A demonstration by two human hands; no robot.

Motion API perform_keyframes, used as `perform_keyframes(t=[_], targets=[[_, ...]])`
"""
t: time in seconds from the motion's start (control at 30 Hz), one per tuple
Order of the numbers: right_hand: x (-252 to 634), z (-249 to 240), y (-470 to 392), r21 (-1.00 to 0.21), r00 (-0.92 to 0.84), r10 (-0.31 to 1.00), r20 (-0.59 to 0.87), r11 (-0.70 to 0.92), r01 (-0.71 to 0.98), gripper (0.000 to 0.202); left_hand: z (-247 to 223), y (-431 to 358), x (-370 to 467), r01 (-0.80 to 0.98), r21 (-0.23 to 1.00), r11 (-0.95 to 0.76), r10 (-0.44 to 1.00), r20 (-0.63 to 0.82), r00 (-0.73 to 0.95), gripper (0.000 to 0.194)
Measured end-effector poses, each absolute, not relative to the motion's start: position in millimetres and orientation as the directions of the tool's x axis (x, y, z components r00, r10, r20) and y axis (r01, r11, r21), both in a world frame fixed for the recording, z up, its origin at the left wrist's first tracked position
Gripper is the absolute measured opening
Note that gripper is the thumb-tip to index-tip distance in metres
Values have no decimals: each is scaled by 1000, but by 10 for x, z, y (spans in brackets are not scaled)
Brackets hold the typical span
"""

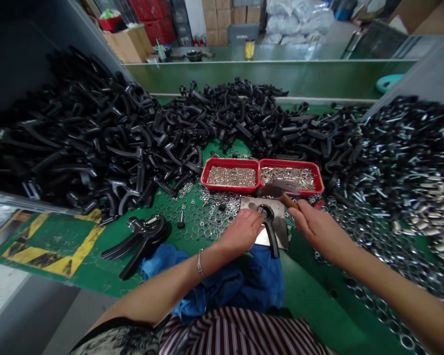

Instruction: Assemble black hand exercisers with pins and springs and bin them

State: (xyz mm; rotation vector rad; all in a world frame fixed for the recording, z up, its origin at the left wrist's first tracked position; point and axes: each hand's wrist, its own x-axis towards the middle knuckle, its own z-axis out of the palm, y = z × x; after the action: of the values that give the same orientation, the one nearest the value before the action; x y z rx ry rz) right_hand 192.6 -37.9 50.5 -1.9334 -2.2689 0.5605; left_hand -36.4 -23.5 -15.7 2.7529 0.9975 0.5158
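My R hand (314, 224) is wrapped round the wooden grip of a hammer (277, 190), its blurred head just past the metal plate's (281, 222) far edge. My L hand (244, 229) is at the plate's L side, fingers bunched vs. the top end of a black curved handle (272, 234); can't tell if they're pinching it. That handle's on the plate, tail over the near edge. Beyond the plate: 2 red trays (229, 189) w/ small metal pcs (231, 176). Well L of it: a black clamp (148, 244). Blue cloth (268, 281) on the near side.
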Motion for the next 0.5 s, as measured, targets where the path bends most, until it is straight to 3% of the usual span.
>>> perform_keyframes(t=[0.1,0.2,0.27,0.33,0.4,0.5], targets=[[1930,521,-449,-256,-185,956,-230,124,959,31,-72,-300,-376,630,281,-724,688,239,685,28],[1947,515,-630,-390,-270,928,-257,156,908,34,-25,-461,-387,770,257,-584,811,222,541,43],[1954,488,-761,-392,-262,931,-256,148,908,35,-43,-581,-373,842,222,-492,869,185,459,51],[1958,457,-833,-367,-247,925,-288,131,921,35,-82,-665,-345,870,183,-458,889,130,440,43],[1967,434,-814,-419,-256,919,-300,114,901,36,-106,-690,-315,881,155,-446,895,80,439,29],[2016,393,-665,-469,-199,961,-193,88,879,38,-79,-650,-273,888,134,-440,897,20,441,18]])
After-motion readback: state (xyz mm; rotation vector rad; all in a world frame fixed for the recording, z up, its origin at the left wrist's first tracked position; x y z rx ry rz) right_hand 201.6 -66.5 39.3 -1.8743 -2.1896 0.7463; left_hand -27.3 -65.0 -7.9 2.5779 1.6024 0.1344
